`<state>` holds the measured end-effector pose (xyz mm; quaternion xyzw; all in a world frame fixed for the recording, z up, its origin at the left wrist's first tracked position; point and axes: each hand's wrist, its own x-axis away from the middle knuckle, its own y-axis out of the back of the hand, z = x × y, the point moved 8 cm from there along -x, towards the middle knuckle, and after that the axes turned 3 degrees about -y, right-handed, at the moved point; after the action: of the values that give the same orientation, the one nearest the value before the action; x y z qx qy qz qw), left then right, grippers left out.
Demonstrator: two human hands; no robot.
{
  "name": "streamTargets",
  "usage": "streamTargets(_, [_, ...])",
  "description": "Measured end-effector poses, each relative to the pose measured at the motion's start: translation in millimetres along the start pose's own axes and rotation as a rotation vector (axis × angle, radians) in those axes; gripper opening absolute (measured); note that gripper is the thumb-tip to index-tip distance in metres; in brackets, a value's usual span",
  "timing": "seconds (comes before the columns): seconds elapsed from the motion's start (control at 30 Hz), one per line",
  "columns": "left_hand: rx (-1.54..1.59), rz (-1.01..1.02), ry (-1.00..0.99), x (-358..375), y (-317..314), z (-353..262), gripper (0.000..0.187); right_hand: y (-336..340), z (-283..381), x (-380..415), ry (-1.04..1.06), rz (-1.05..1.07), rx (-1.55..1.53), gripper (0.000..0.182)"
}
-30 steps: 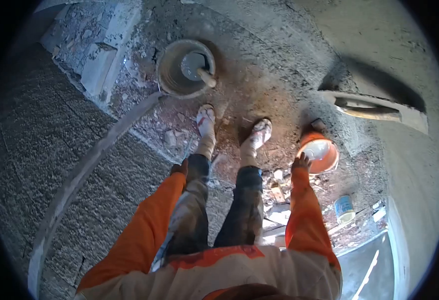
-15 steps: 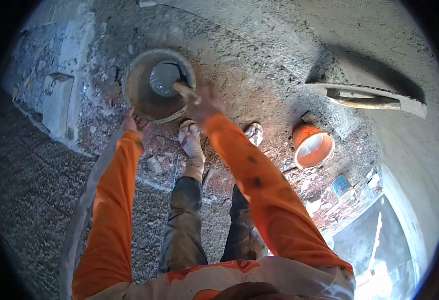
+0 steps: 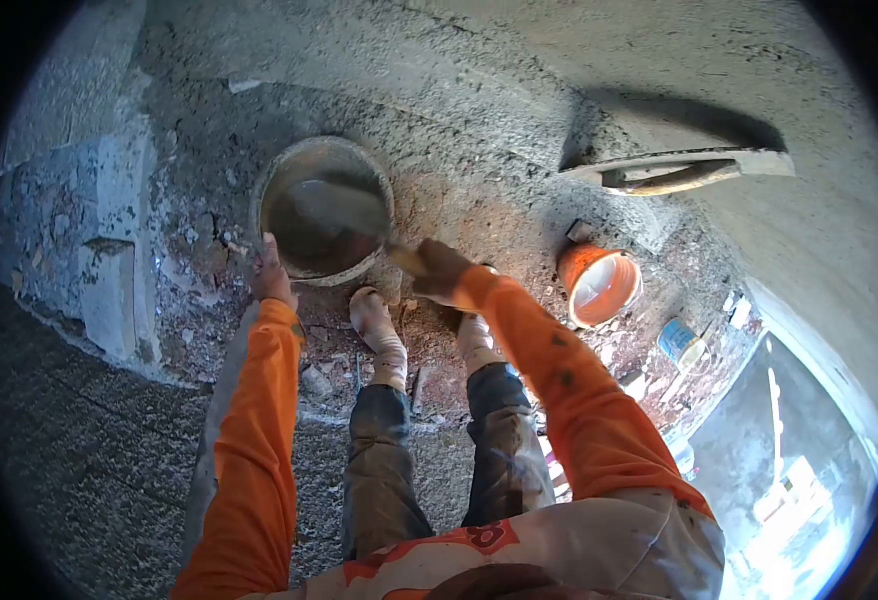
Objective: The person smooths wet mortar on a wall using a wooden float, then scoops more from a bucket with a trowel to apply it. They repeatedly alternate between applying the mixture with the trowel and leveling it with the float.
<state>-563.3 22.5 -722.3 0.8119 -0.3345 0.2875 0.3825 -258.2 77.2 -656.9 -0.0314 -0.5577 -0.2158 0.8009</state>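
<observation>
I see the bucket (image 3: 326, 212) on the floor, just past my feet. My left hand (image 3: 271, 277) touches its left rim, fingers spread. My right hand (image 3: 439, 272) squeezes a handle (image 3: 405, 260) at its right rim.

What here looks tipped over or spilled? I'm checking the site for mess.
The orange plastic bucket lies tipped on its side by the wall, mouth showing. Broken rubble litters the floor around the feet. The grey mortar bucket stands upright.
</observation>
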Motion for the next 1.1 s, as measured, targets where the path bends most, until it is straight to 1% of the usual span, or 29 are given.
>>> streamTargets(0.03, [-0.008, -0.035, 0.062, 9, -1, -13, 0.055, 20, -16, 22, -0.097, -0.032, -0.218, 0.044])
streamTargets(0.07, [-0.005, -0.026, 0.061, 2, -1, -12, 0.055, 40, -33, 45, -0.185, -0.085, -0.440, 0.045])
streamTargets(0.1, [0.023, -0.024, -0.017, -12, 5, -14, 0.057, 54, -70, 39, -0.194, -0.198, -0.596, 0.040])
streamTargets(0.13, [0.055, -0.029, -0.098, -21, 10, -20, 0.058, 66, -126, 12, -0.157, -0.344, -0.728, 0.035])
streamTargets(0.17, [0.118, -0.099, -0.124, 6, 18, -52, 0.055, 81, -179, -19, -0.108, -0.471, -0.808, 0.030])
streamTargets(0.2, [0.121, -0.110, -0.130, 1, 30, -55, 0.055, 93, -237, -55, -0.060, -0.587, -0.822, 0.026])
streamTargets(0.23, [0.165, -0.103, -0.125, -11, 45, -57, 0.055, 123, -243, -60, -0.125, -0.638, -0.792, 0.025])
streamTargets(0.27, [0.211, -0.097, -0.120, -21, 53, -60, 0.056, 149, -245, -75, -0.208, -0.650, -0.663, 0.024])
streamTargets(0.33, [0.305, -0.137, -0.170, -22, 63, -97, 0.053, 192, -245, -128, -0.344, -0.601, -0.288, 0.025])
streamTargets(0.37, [0.260, -0.201, -0.084, -23, 70, -109, 0.053, 208, -236, -172, -0.378, -0.527, -0.042, 0.026])
streamTargets(0.4, [0.208, -0.264, 0.012, -27, 78, -111, 0.052, 218, -181, -197, -0.337, -0.430, 0.087, 0.028])
streamTargets(0.43, [0.205, -0.283, -0.080, -64, 93, -100, 0.053, 211, -137, -207, -0.449, -0.273, 0.625, 0.031])
streamTargets(0.47, [0.197, -0.303, -0.072, -72, 92, -111, 0.053, 201, -38, -192, -0.411, -0.161, 0.882, 0.035])
streamTargets(0.53, [0.241, -0.391, -0.076, -80, 91, -135, 0.058, 181, 94, -200, -0.276, -0.067, 1.038, 0.045])
streamTargets(0.57, [0.237, -0.411, -0.065, -98, 95, -134, 0.058, 177, 117, -232, -0.300, -0.166, 0.876, 0.042])
streamTargets(0.6, [0.199, -0.506, -0.083, -120, 107, -134, 0.060, 163, 150, -248, -0.226, -0.190, 0.942, 0.036])
streamTargets(0.63, [0.160, -0.609, -0.090, -135, 119, -141, 0.063, 133, 151, -306, -0.335, -0.231, 0.663, 0.052])
streamTargets(0.67, [0.162, -0.621, -0.082, -138, 118, -151, 0.063, 105, 153, -360, -0.429, -0.302, 0.386, 0.075])
streamTargets(0.73, [0.292, -0.610, -0.003, -137, 113, -165, 0.068, 114, 194, -274, -0.328, -0.262, 0.257, 0.081])
streamTargets(0.77, [0.301, -0.614, 0.002, -139, 113, -173, 0.068, 129, 202, -230, -0.260, -0.318, -0.120, 0.063])
streamTargets(0.8, [0.311, -0.609, 0.007, -140, 114, -179, 0.070, 139, 187, -220, -0.169, -0.501, -0.300, 0.058])
streamTargets(0.87, [0.335, -0.611, 0.013, -146, 119, -188, 0.071, 155, 159, -195, 0.115, -0.826, -0.607, 0.051])
streamTargets(0.9, [0.282, -0.575, 0.011, -151, 119, -190, 0.073, 166, 139, -193, 0.028, -0.787, -0.470, 0.050])
streamTargets(0.93, [0.235, -0.540, 0.007, -159, 119, -190, 0.075, 167, 125, -196, -0.236, -0.523, -0.066, 0.048])
streamTargets(0.97, [0.247, -0.545, 0.010, -168, 122, -184, 0.075, 166, 130, -196, -0.391, -0.132, 0.531, 0.047])
streamTargets(1.0, [0.194, -0.557, -0.014, -177, 125, -178, 0.076, 171, 140, -198, -0.438, 0.029, 0.757, 0.046])
streamTargets(1.03, [0.142, -0.570, -0.037, -187, 129, -171, 0.077, 177, 144, -215, -0.499, -0.217, 0.852, 0.042])
streamTargets(1.07, [0.144, -0.575, -0.029, -193, 134, -164, 0.077, 172, 161, -240, -0.434, -0.039, 0.748, 0.039])
streamTargets(1.1, [0.085, -0.559, 0.022, -198, 138, -156, 0.077, 175, 195, -257, -0.434, -0.102, 0.879, 0.038])
